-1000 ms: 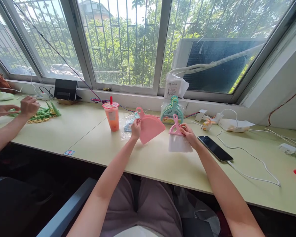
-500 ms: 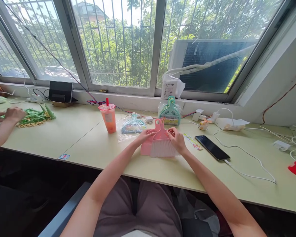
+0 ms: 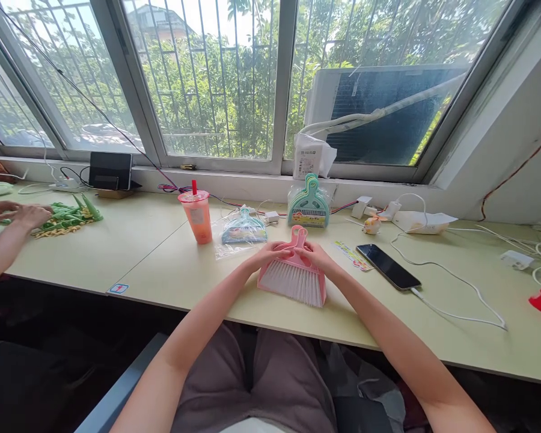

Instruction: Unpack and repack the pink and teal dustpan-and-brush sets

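Observation:
A pink hand brush (image 3: 293, 281) with white bristles lies over a matching pink dustpan (image 3: 323, 293) at the front middle of the table. Its bristles point down towards me and spread across the pan. My left hand (image 3: 270, 254) grips the upper left side of the set, fingers curled over its top. From the right, my right hand (image 3: 316, 257) closes on the brush's body and the pan's edge. Both handles stick up together between the hands. Which fingertips touch the pan and which the brush is partly hidden.
Behind are a wrapped blue dustpan set (image 3: 244, 228) and a stack of green sets (image 3: 309, 207). A drink cup (image 3: 196, 216) stands left. To the right lie a phone (image 3: 388, 266) and its white cable. Another person's hands (image 3: 27, 216) work at green pieces (image 3: 70, 215) far left.
The brush has come down towards me and now sits squarely over the dustpan. My right hand has shifted left and inward, while my left hand has moved slightly. The other person's hands have shifted.

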Available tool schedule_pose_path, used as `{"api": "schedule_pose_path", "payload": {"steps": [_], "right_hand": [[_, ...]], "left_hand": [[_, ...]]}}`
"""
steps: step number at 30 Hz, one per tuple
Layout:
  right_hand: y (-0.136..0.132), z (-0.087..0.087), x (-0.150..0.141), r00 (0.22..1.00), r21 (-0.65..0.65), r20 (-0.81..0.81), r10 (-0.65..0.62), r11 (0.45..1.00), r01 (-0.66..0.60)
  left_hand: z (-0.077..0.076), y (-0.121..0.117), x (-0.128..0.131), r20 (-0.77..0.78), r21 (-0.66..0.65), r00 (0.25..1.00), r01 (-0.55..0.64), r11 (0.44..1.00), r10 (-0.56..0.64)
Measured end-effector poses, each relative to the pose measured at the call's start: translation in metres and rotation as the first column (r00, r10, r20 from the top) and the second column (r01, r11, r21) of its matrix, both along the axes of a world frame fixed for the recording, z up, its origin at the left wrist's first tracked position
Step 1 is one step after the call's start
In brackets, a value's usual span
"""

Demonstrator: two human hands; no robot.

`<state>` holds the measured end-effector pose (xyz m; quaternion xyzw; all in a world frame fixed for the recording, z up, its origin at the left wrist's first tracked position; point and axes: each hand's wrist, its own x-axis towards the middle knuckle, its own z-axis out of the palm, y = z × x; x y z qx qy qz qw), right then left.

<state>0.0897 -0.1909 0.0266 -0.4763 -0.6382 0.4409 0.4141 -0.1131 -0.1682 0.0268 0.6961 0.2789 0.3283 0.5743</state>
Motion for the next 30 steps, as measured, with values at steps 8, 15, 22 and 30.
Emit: {"api": "schedule_pose_path", "payload": {"steps": [8,15,22,30], "right_hand": [[-0.009,0.005,-0.005,0.990,-0.111,-0.137,-0.030,0.994,0.015],[-0.009,0.009,-0.001,0.998,-0.052,0.009,-0.070,0.996,0.070],[-0.010,0.011,-0.001,0.997,-0.048,-0.039,-0.073,0.996,0.071],[-0.014,0.017,-0.001,0.993,-0.080,-0.091,-0.075,0.994,0.068]], "left_hand": [[-0.003,0.003,0.002,-0.043,0.059,0.999,-0.013,0.998,0.016],[-0.003,0.002,0.003,-0.058,0.120,0.998,-0.027,0.992,0.035],[0.001,-0.002,0.006,-0.036,0.103,0.999,-0.032,0.994,0.036],[0.005,-0.004,0.008,-0.027,0.130,0.998,-0.047,0.990,0.051]]}}
